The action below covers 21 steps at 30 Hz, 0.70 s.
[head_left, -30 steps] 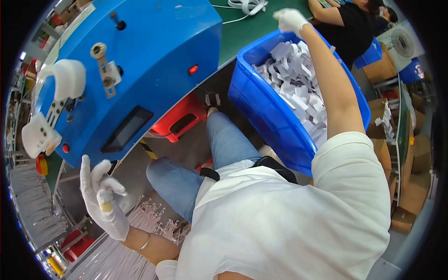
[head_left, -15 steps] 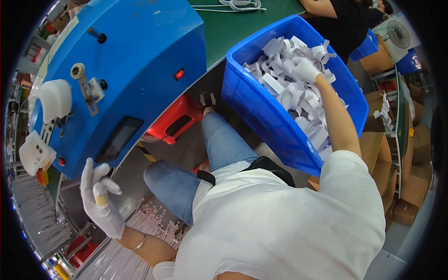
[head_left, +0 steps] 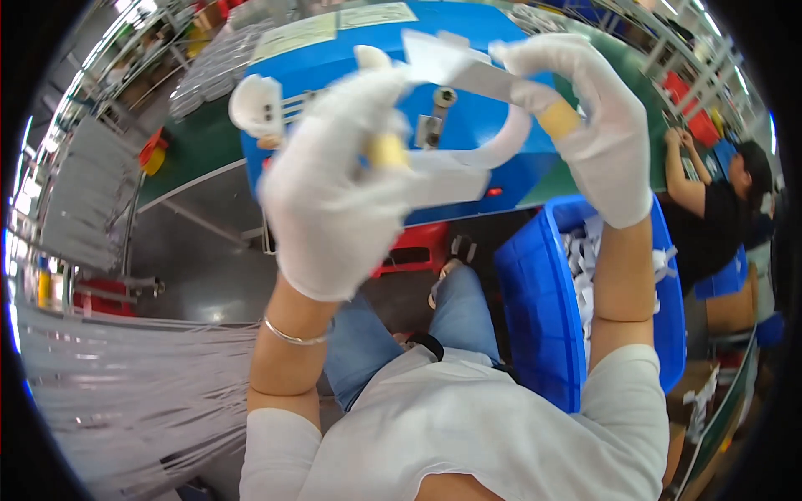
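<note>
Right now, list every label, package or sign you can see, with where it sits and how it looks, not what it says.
Pale rectangular label: flat on the blue machine's top, left part, yellowish-green.
Second pale label: same top, to its right, rectangular.
White paper strip: held between the left hand and right hand, raised before the machine.
Loose white paper pieces: piled in the blue bin at the right.
No screens visible.

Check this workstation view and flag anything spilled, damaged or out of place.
Nothing stands out. Both gloved hands, left hand and right hand, hold a white strip before the blue machine; white pieces stay inside the blue bin.
</note>
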Tool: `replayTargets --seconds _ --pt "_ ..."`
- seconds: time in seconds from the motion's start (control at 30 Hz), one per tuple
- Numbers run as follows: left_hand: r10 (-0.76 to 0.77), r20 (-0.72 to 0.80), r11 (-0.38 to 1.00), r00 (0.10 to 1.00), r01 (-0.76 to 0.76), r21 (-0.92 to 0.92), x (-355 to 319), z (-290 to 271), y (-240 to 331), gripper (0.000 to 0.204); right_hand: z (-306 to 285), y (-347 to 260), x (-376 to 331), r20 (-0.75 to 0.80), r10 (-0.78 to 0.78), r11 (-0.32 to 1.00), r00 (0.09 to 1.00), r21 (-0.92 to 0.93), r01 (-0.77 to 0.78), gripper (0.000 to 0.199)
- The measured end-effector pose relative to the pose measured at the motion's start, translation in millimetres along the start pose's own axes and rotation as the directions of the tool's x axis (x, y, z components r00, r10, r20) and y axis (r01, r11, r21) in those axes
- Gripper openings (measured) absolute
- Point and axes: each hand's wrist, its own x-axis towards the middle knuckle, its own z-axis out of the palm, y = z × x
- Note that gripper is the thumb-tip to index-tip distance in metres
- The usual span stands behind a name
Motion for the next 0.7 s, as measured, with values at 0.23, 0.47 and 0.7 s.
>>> replayTargets --seconds 0.23,0.47,0.7 --pt "-0.182 -0.188 0.87 0.965 0.247 0.427 31.4 -53.0 -25.8 0.015 73.6 9.3 25.6 0.04 0.252 0.882 0.967 0.4 -0.247 0.019" --pt "-0.171 -0.17 0.803 0.97 0.238 0.546 41.0 -62.0 -41.4 0.011 92.4 26.3 42.1 -0.087 0.083 0.923 0.993 0.381 -0.044 0.018" --pt "-0.262 -0.225 0.892 0.939 0.324 0.315 40.8 -62.3 -55.0 0.017 91.7 20.2 40.9 0.053 0.213 0.879 0.976 0.425 -0.215 0.033"
